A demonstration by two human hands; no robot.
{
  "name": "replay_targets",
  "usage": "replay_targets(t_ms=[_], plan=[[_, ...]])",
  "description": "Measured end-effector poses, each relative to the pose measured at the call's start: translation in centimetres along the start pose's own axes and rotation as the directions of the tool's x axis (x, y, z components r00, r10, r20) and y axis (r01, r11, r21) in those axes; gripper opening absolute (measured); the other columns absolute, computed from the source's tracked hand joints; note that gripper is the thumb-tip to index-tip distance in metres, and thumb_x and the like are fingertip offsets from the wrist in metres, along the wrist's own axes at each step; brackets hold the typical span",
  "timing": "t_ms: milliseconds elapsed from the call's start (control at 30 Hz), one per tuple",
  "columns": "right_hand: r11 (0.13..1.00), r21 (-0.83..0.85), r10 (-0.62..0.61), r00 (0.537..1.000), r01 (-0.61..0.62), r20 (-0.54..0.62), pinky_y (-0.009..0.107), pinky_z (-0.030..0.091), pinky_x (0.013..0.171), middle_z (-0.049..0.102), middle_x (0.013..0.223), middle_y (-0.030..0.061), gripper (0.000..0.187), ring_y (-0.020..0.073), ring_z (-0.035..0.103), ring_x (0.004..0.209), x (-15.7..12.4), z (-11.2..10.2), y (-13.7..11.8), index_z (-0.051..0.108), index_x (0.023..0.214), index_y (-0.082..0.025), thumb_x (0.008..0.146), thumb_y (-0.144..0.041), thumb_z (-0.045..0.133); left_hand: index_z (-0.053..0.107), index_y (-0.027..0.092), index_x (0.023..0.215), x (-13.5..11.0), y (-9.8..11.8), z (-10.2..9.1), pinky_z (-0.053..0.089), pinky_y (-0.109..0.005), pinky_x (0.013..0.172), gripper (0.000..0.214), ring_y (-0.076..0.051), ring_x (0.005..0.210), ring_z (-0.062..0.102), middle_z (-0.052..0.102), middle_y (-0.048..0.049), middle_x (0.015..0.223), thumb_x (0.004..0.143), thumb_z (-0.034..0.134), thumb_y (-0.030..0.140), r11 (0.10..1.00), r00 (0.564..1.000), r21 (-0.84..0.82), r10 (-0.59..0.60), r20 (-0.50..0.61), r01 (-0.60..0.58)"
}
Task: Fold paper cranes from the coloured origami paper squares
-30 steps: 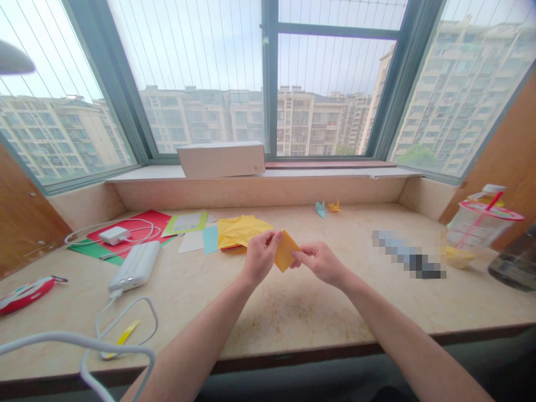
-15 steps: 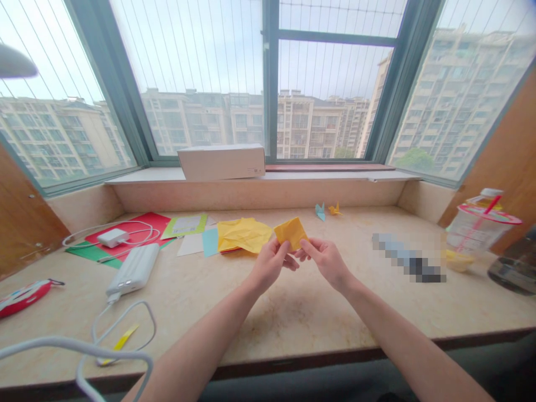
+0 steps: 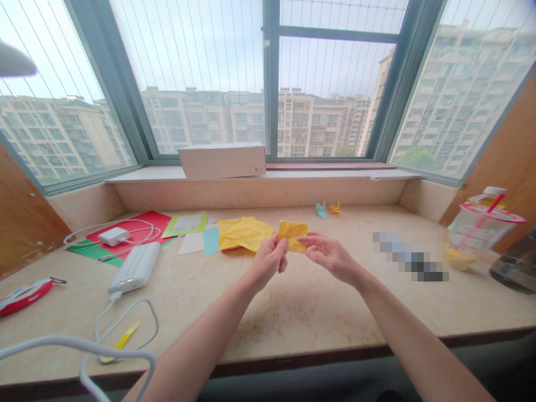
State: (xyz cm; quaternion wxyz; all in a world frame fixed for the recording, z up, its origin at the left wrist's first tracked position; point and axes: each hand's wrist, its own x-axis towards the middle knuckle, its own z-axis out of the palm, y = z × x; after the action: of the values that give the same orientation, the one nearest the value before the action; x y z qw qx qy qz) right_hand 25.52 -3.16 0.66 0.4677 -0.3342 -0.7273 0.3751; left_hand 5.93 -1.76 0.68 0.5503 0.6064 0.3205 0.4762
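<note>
While pinching folded yellow paper (image 3: pixel 292 235) between left hand (image 3: pixel 268 261) and right hand (image 3: pixel 330 255), both clamped: risks skewed crease if grip slips toward 12 o'clock.

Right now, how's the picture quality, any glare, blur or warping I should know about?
Head view: bright overcast daylight from the window backlights the scene, sky nearly washed out; wide-angle lens bows the window frames outward; a pixelated patch masks something on the desk; the yellow paper between left hand and right hand is sharp; shadows are soft.
</note>
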Motion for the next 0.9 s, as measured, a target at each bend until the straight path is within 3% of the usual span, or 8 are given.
replay_targets(t_ms=[233,367,533,700,900], plan=[[0.996,-0.084,-0.026,1.000,0.026,0.001,0.034,0.054,0.080,0.066,0.108,0.0069,0.041,0.0170,0.062,0.086,0.0,0.0,-0.1,0.064,0.124,-0.025,0.083,-0.028,0.066,0.042,0.020,0.074,0.1,0.1,-0.2,0.023,-0.016,0.034,0.030,-0.004,0.034,0.031,0.030,0.0118,0.051,0.085,0.056,0.043,0.993,0.999,-0.106,-0.044,-0.001,0.043],[0.994,-0.105,-0.005,1.000,0.005,0.001,0.035,0.054,0.078,0.065,0.111,0.0073,0.042,0.0155,0.063,0.081,-0.1,0.2,-0.5,0.064,0.124,-0.025,0.083,-0.030,0.067,0.042,0.020,0.073,0.1,0.2,-0.2,0.022,-0.016,0.035,0.031,-0.003,0.034,0.029,0.028,0.0119,0.052,0.083,0.059,0.044,0.984,0.996,-0.157,-0.085,0.005,0.085],[0.993,-0.120,-0.003,1.000,0.004,0.013,0.036,0.053,0.082,0.062,0.121,0.0090,0.030,0.0191,0.063,0.092,0.0,0.0,-0.9,0.071,0.112,-0.023,0.085,-0.035,0.066,0.043,0.019,0.075,-0.1,0.3,-0.1,0.025,-0.017,0.036,0.028,-0.003,0.035,0.029,0.033,0.0106,0.054,0.086,0.056,0.042,0.993,0.997,-0.088,-0.072,0.024,0.074],[0.988,-0.154,0.021,0.999,-0.014,0.044,0.035,0.052,0.081,0.062,0.116,0.0087,0.023,0.0217,0.062,0.100,0.0,-0.3,-1.1,0.075,0.101,-0.022,0.087,-0.036,0.064,0.044,0.020,0.077,-0.2,0.4,0.0,0.023,-0.017,0.035,0.027,-0.003,0.035,0.035,0.039,0.0091,0.057,0.087,0.054,0.043,0.998,0.997,-0.024,-0.052,0.056,0.054],[0.996,-0.091,0.001,0.995,-0.010,-0.099,0.033,0.051,0.078,0.068,0.098,0.0075,0.029,0.0199,0.065,0.088,0.3,-0.1,-0.3,0.074,0.089,-0.018,0.088,-0.044,0.061,0.046,0.019,0.079,-0.4,0.2,0.1,0.026,-0.018,0.036,0.025,-0.004,0.036,0.038,0.042,0.0077,0.058,0.089,0.051,0.041,0.998,0.991,0.033,-0.062,0.115,0.059]])
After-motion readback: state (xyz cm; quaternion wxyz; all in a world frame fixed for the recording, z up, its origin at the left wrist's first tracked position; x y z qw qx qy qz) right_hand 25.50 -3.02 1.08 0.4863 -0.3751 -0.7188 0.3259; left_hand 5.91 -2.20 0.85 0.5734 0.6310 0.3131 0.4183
